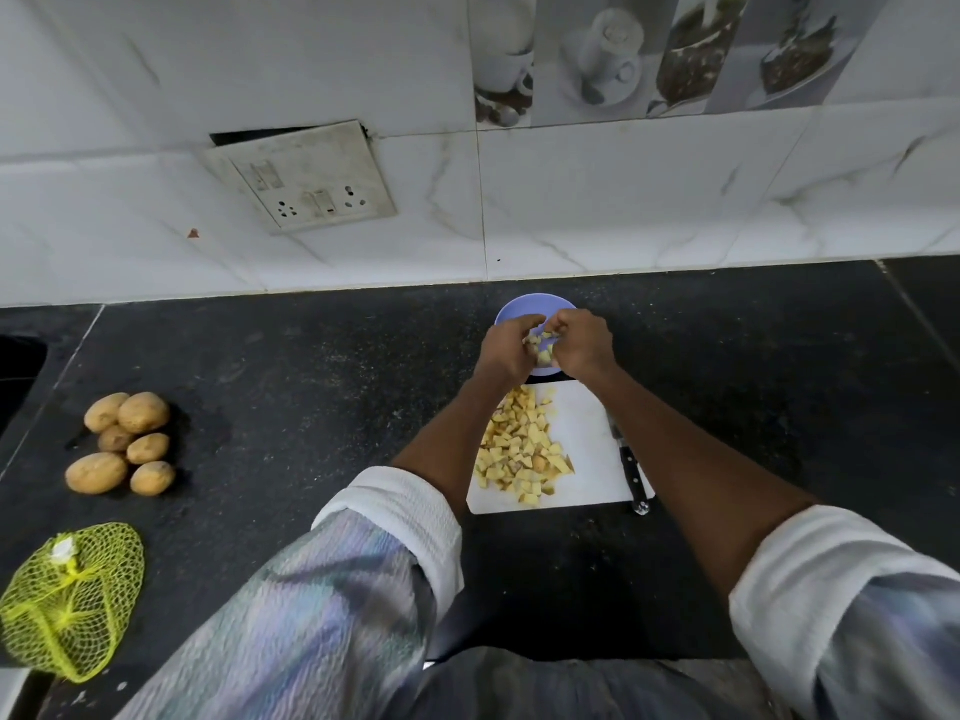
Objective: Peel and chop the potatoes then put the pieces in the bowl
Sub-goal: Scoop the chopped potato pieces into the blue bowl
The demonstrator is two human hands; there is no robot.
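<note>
Together, the left hand and right hand cup potato pieces over the bowl, fingers curled round them. More cubes lie heaped on the board, the heap running near to far. A knife lies along the board's right edge, blade pointing far. Whole potatoes sit well left.

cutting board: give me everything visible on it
The cutting board is a white, flat rectangle with rounded corners, plastic by the look, lying on the black counter just in front of the lavender bowl. A heap of diced potato pieces covers its left half; the right half is bare. A black-handled knife lies along its right edge. Both forearms cross above it, hiding its far corners.
</note>
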